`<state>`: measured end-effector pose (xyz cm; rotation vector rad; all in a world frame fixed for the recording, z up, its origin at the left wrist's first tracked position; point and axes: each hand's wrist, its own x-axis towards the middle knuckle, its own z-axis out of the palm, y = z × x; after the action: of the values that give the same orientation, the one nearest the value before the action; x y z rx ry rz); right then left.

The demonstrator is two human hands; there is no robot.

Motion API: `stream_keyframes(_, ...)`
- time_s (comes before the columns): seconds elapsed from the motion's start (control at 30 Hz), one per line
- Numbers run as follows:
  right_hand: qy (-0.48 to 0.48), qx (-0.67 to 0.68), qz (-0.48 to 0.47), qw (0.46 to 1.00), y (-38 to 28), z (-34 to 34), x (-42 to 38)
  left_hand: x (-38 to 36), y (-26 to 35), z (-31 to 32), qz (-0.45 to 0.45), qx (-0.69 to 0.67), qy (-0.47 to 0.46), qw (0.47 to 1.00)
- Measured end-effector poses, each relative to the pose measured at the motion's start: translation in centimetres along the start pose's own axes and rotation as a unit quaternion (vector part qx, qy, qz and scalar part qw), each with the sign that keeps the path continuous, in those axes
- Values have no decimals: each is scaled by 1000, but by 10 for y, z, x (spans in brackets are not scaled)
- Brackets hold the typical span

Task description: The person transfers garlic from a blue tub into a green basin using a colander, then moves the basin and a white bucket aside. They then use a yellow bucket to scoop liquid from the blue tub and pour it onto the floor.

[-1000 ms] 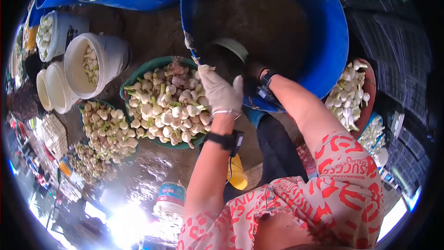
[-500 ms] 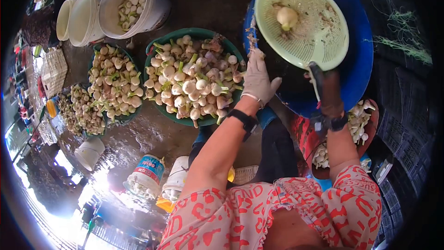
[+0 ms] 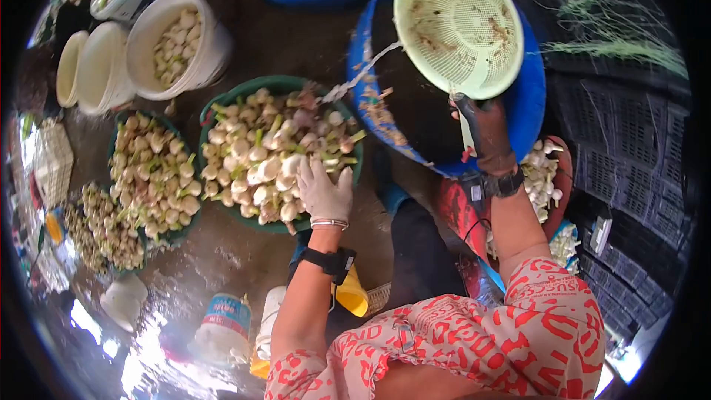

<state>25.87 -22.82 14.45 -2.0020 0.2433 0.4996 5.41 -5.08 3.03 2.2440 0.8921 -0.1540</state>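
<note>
My left hand (image 3: 326, 191), in a pale glove, lies over the near right part of a heap of garlic bulbs (image 3: 255, 152). Its fingers touch the bulbs and its thumb stands apart. A green basin (image 3: 201, 122) bears the heap. My right hand (image 3: 490, 130) wears a dark glove and closes round a knife (image 3: 466, 127), whose narrow pale strip shows along the fingers. Just beyond that hand is a pale green colander (image 3: 415, 26) with brown scraps inside. It sits tilted over a blue tub (image 3: 535, 89).
White buckets (image 3: 215, 48) stand at upper left, one with peeled bulbs. Another garlic heap (image 3: 152, 170) lies farther left. A red container (image 3: 566, 170) with bulbs stands at right, beside dark crates (image 3: 618, 155). A string (image 3: 363, 74) runs from the colander across the tub's rim.
My left hand has moved from the tub's rim down and left onto the garlic heap. The bulb earlier in the colander is no longer clearly visible. The view has shifted; my right hand keeps its grip.
</note>
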Motion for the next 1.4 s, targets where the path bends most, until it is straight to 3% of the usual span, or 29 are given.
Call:
stream_keyframes(0.03, -23, -20, 41, 999, 9, -19, 16, 14, 20, 3, 35, -7, 17, 999)
stream_keyframes(0.07, -120, -16, 76, 990, 35, -35, 38, 30, 45, 4, 57, -37, 24, 997)
stream_keyframes(0.1, -70, -60, 141, 986, 47, -38, 49, 45, 70, 10, 76, -66, 29, 995)
stream_keyframes(0.17, -26, -319, 116, 940, 97, -71, 99, 73, 114, 39, 78, -88, 40, 992)
stream_keyframes(0.2, -20, -315, 122, 941, 123, -88, 119, 84, 130, 58, 62, -52, 17, 997)
stream_keyframes(0.27, 92, -561, -57, 820, 178, -113, 158, 93, 150, 90, 60, -19, 56, 996)
stream_keyframes(0.3, 95, -555, -49, 825, 224, -116, 182, 96, 158, 102, 49, 12, 101, 994)
stream_keyframes(0.37, 32, -664, -37, 746, 304, -114, 218, 95, 161, 112, 33, 45, 125, 991)
stream_keyframes(0.47, -69, -661, -15, 747, 346, -67, 202, 95, 160, 119, 18, 50, 126, 991)
stream_keyframes(0.57, -181, -607, -9, 774, 328, -50, 183, 94, 160, 114, 29, 19, 128, 991)
stream_keyframes(0.7, -262, -591, -4, 763, 240, -94, 157, 95, 164, 111, 13, 78, 111, 991)
stream_keyframes(0.73, -242, -540, 64, 803, 205, -109, 142, 94, 164, 110, 11, 89, 114, 989)
stream_keyframes(0.8, -90, -485, -19, 870, 161, -138, 106, 95, 160, 114, 6, 92, 117, 989)
stream_keyframes(0.83, -11, -467, -114, 877, 130, -149, 83, 97, 162, 112, 18, 88, 109, 990)
stream_keyframes(0.97, 35, -494, -88, 864, 74, -165, 4, 95, 162, 108, 23, 27, 103, 994)
stream_keyframes(1.0, 51, -518, -86, 850, 70, -160, -20, 94, 160, 108, 26, 35, 115, 992)
stream_keyframes(1.03, -6, -563, -20, 826, 87, -152, -45, 94, 160, 110, 32, 41, 124, 991)
stream_keyframes(1.1, -116, -590, 1, 799, 148, -141, -97, 98, 146, 125, 58, 65, 167, 982)
stream_keyframes(1.17, -93, -555, 27, 826, 121, -136, -106, 86, 178, 97, -36, 33, 67, 997)
stream_keyframes(1.2, -96, -510, 37, 854, 109, -133, -108, 83, 177, 102, -32, 34, 60, 997)
stream_keyframes(1.27, -66, -532, 3, 844, 105, -130, -113, 88, 167, 105, -3, 48, 81, 995)
stream_keyframes(1.33, -70, -433, 82, 895, 111, -130, -118, 86, 162, 112, 9, 43, 86, 995)
stream_keyframes(1.4, -96, -487, 65, 866, 129, -134, -125, 89, 161, 115, 58, 58, 139, 987)
